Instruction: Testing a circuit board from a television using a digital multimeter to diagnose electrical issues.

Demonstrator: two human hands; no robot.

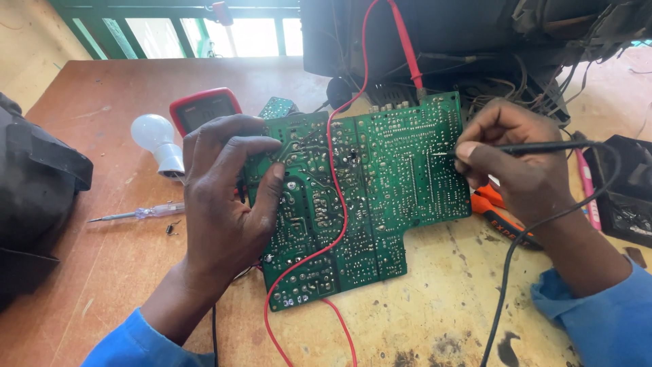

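Note:
A large green circuit board (380, 190) lies solder side up on the worn wooden table (448, 299). My left hand (227, 197) grips the board's left edge, thumb laid over its face. My right hand (516, 163) pinches a black probe (543, 147), whose metal tip touches the board near its right side. The probe's black lead (506, 272) runs down off the table. A red lead (337, 204) crosses the board's middle, and a red probe (406, 47) rests at the board's top edge.
A red-cased multimeter (204, 109) and a white light bulb (157, 139) lie left of the board, a clear-handled screwdriver (146, 213) below them. Orange-handled pliers (499, 217) sit under my right hand. A dark bag (34, 190) is at the left edge, an open television chassis (475, 47) behind.

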